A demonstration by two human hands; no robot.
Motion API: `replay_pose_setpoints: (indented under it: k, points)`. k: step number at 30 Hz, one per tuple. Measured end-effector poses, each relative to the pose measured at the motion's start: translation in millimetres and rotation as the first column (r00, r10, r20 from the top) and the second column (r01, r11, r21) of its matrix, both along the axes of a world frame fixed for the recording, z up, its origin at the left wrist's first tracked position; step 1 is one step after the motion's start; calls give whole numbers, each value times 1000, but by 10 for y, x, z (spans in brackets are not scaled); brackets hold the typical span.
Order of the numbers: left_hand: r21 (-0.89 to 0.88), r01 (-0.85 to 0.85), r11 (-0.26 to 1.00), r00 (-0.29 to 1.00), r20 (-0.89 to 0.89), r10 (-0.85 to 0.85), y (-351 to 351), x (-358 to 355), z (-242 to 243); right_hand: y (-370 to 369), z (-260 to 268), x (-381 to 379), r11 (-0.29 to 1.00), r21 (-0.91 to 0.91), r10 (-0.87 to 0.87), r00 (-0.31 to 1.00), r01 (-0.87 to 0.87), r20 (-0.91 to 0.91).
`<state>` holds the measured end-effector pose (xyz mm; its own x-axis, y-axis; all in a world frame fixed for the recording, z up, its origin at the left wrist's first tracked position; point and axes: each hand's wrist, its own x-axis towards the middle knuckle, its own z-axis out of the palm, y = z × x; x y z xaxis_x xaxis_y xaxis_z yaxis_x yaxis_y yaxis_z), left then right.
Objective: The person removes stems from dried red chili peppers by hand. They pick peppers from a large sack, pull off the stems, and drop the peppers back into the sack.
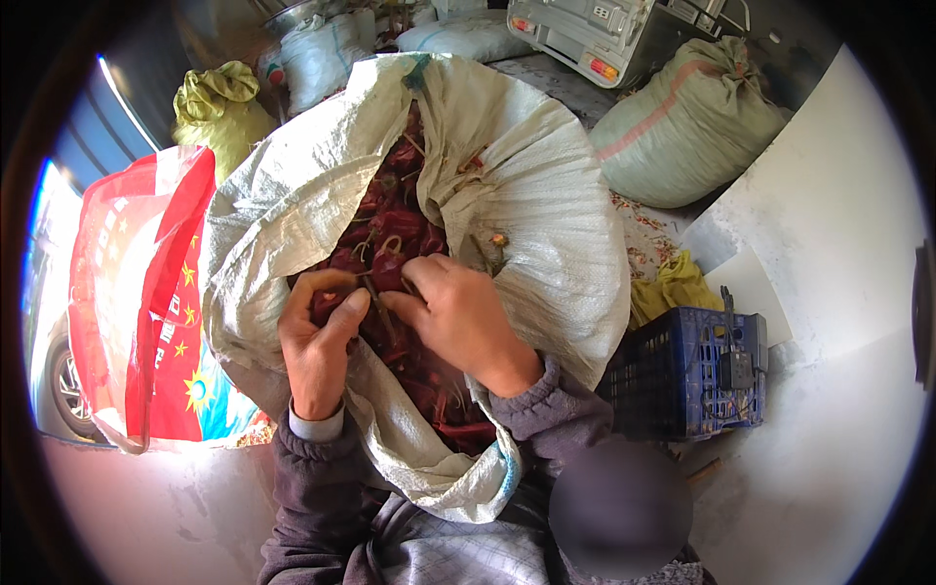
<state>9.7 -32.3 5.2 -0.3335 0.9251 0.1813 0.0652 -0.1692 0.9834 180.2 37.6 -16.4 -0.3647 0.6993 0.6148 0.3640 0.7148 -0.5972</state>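
Before me a white woven sack [541,197] stands with its mouth rolled down, full of dried dark red peppers [409,157] with pale stems. Over the opening, my right hand [464,314] has its thumb and fingers closed at the side of one dark red pepper [387,267]. A thin stem runs from that pepper towards my left hand [319,344], whose thumb and index tip nearly meet around it. More red shows inside the left hand's curl; whether that piece is held or lies behind is unclear. Both wrists rest near the sack's rim.
At left stands a red printed bag [175,292], with a tied yellow sack [223,110] behind. A blue plastic crate [687,373] sits at right, below a full striped sack [687,124]. A vehicle's rear [585,36] is at the back; a white wall [826,292] bounds the right.
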Motion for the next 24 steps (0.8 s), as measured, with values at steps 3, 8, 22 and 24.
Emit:
replay_pose_setpoints:
  k: [3,8,22,24]
  points:
    - [2,88,996,994,-66,-87,69,32,65,-106,68,-18,994,107,13,992,-26,126]
    - [54,129,990,982,-142,-120,109,-41,101,-165,160,-5,984,-134,95,986,-114,-140]
    - [83,424,902,723,-631,-282,9,-121,35,-48,230,266,961,9,266,935,-276,235]
    - [67,446,893,711,-633,-307,36,-118,34,30,220,270,942,-13,334,932,-336,140]
